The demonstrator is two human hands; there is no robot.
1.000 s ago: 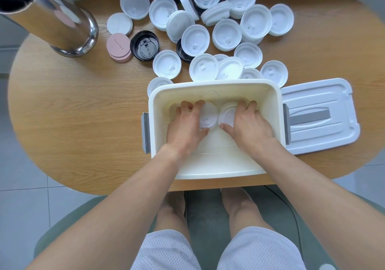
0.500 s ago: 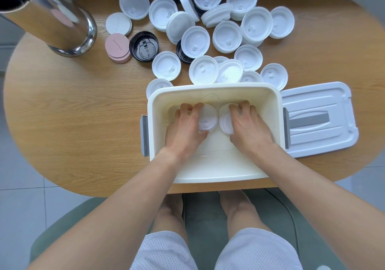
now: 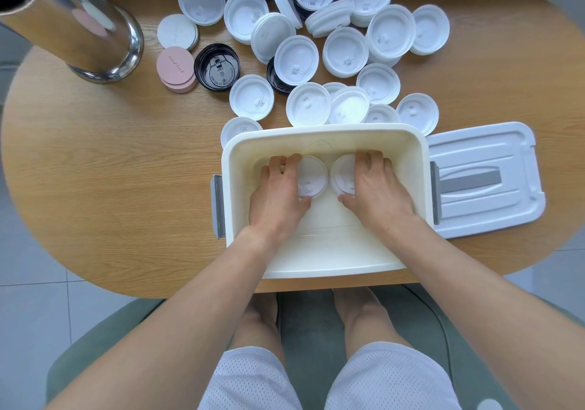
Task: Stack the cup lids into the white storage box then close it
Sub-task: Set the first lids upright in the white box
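White round lids inside storage box; my left hand grips left lid, right hand grips right lid, side by side.

— What sort of place are we looking at?
— It is looking like a home or small café corner: an oval wooden table is standing on pale floor tiles, a green upholstered chair is showing below, and a steel tumbler is sitting beside heaps of takeaway cup lids.

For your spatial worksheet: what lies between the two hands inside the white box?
Head view: two white cup lids side by side, between the left hand and the right hand.
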